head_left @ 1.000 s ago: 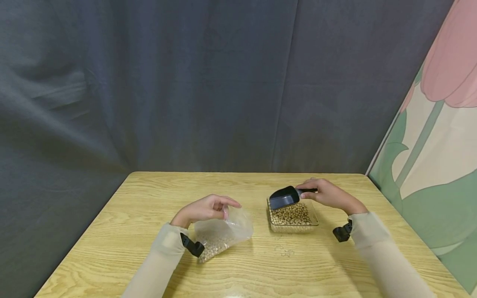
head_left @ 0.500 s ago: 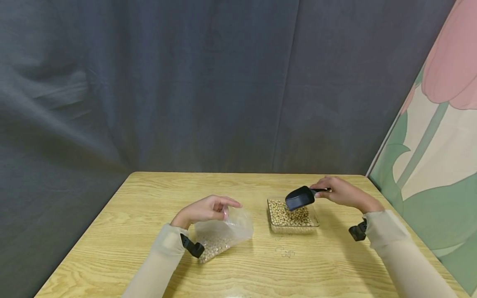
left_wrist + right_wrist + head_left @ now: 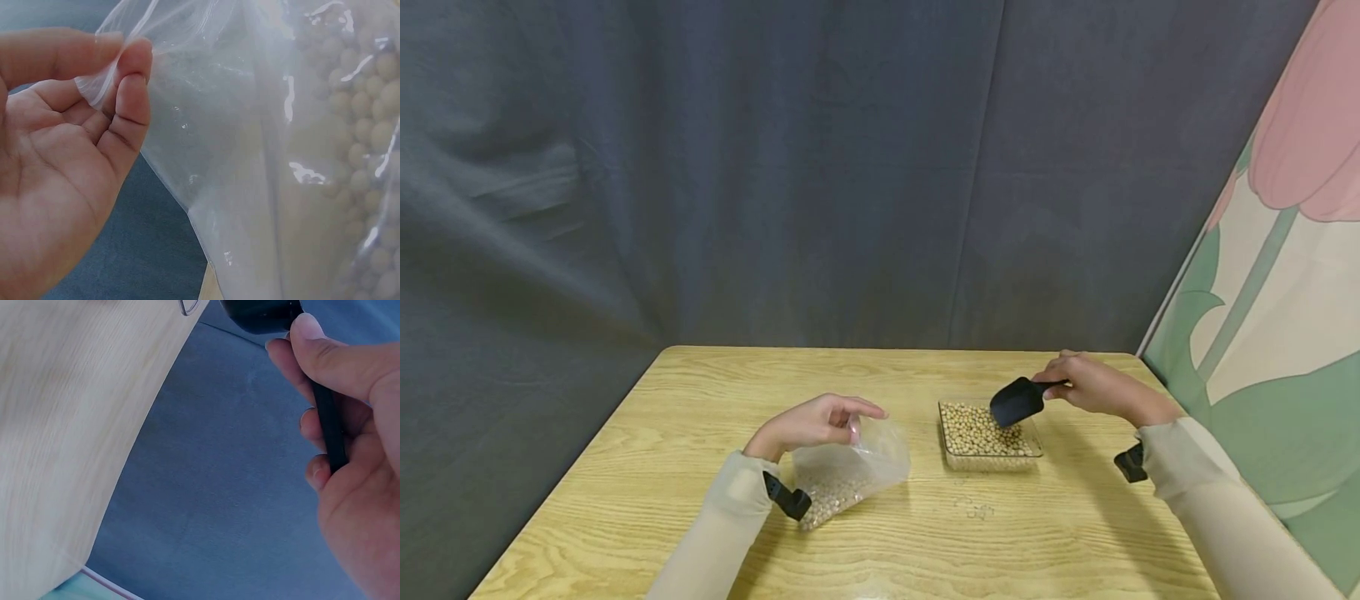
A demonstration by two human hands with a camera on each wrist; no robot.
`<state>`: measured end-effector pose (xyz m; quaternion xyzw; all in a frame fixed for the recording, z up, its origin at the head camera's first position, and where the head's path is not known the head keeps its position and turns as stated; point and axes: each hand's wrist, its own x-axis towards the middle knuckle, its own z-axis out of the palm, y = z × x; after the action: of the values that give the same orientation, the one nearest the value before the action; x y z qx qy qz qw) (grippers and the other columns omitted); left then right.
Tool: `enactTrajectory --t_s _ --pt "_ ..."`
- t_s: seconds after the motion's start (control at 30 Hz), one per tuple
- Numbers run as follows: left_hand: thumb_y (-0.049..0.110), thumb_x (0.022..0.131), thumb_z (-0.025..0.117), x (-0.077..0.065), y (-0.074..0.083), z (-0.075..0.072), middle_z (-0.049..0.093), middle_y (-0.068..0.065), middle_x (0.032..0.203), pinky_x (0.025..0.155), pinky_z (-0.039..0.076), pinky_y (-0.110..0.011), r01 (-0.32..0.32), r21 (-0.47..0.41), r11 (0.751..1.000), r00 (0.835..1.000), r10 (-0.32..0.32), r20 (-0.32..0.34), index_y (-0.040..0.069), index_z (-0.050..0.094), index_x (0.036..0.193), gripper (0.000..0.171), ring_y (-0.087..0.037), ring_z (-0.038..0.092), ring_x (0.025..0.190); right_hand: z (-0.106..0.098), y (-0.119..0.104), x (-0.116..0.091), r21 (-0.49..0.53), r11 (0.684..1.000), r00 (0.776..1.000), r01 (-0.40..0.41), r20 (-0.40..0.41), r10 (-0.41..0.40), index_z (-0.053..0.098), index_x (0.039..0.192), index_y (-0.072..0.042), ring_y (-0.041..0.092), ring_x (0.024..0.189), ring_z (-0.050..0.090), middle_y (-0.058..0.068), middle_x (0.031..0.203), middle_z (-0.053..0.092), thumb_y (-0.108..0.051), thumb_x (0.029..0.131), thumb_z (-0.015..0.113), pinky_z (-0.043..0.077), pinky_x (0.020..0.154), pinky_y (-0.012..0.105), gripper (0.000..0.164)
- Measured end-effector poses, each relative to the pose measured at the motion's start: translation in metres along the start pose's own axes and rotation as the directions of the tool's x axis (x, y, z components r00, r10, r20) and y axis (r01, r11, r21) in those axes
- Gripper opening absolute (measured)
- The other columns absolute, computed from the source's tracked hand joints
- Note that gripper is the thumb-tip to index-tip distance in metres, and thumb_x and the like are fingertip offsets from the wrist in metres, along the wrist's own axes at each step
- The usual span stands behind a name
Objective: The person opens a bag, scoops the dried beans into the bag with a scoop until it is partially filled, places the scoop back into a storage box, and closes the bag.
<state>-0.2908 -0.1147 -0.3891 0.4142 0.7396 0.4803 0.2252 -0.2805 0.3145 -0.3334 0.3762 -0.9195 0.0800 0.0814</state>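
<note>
In the head view my left hand (image 3: 816,419) pinches the upper edge of a clear zip bag (image 3: 880,450). Pale round beans (image 3: 369,125) lie in the bag's lower part, seen through the plastic in the left wrist view. My right hand (image 3: 1093,385) grips the handle of a black scoop (image 3: 1018,403), fingers curled round it in the right wrist view. The scoop is tilted over the right side of a clear rectangular container (image 3: 992,463) of beans (image 3: 977,429), its tip near or at their surface; I cannot tell whether it touches.
The wooden table (image 3: 715,383) carries the bag and container side by side. Small faint marks or bits (image 3: 976,508) show in front of the container. A dark curtain (image 3: 820,183) hangs behind the table, and a flowered panel (image 3: 1285,350) stands at the right.
My right hand has moved right with the scoop, from the container's left side to its right. The scoop has turned, hiding its hollow. My left hand and the bag have stayed put.
</note>
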Motion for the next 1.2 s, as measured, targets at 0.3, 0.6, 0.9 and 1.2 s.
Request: enactTrajectory --t_s 0.3,0.6,0.9,1.2 --pt "-0.003 0.090 0.056 0.002 -0.002 0.000 0.060 -0.021 0.083 0.063 0.043 -0.024 -0.028 0.009 1.000 1.000 0.028 0.013 -0.007 0.049 0.135 0.046 -0.009 0.051 0.070 0.000 -0.003 0.003 -0.059 0.998 1.000 0.005 0.011 -0.004 0.074 0.100 0.002 0.016 0.074 0.055 0.009 0.092 0.072 -0.001 0.079 0.072 0.047 0.065 0.031 0.022" --pt "-0.003 0.090 0.057 0.001 -0.003 0.001 0.061 -0.019 0.083 0.064 0.044 -0.024 -0.013 0.007 1.000 1.000 0.013 0.007 -0.006 0.050 0.135 0.045 -0.006 0.052 0.071 -0.003 -0.008 0.007 -0.115 0.993 0.998 -0.028 0.056 0.035 0.075 0.101 -0.004 0.015 0.073 0.053 0.004 0.091 0.072 -0.003 0.079 0.073 0.040 0.065 0.032 0.022" --pt "-0.003 0.090 0.057 0.000 -0.002 0.001 0.061 -0.017 0.083 0.064 0.043 -0.023 -0.007 0.018 1.000 1.000 0.007 0.005 -0.005 0.050 0.135 0.046 -0.005 0.053 0.071 -0.005 -0.018 0.014 -0.191 0.980 0.992 -0.053 0.103 0.074 0.076 0.094 -0.010 0.013 0.069 0.049 -0.002 0.079 0.068 -0.006 0.079 0.074 0.037 0.062 0.031 0.016" --pt "-0.003 0.090 0.057 -0.002 -0.002 0.002 0.060 -0.012 0.082 0.065 0.044 -0.023 0.001 -0.002 1.000 1.000 -0.001 0.002 -0.006 0.051 0.135 0.046 -0.005 0.052 0.071 -0.002 -0.027 0.021 -0.247 0.966 0.986 -0.071 0.128 0.105 0.077 0.090 -0.010 0.016 0.068 0.052 0.000 0.078 0.069 -0.003 0.078 0.074 0.045 0.064 0.034 0.014"
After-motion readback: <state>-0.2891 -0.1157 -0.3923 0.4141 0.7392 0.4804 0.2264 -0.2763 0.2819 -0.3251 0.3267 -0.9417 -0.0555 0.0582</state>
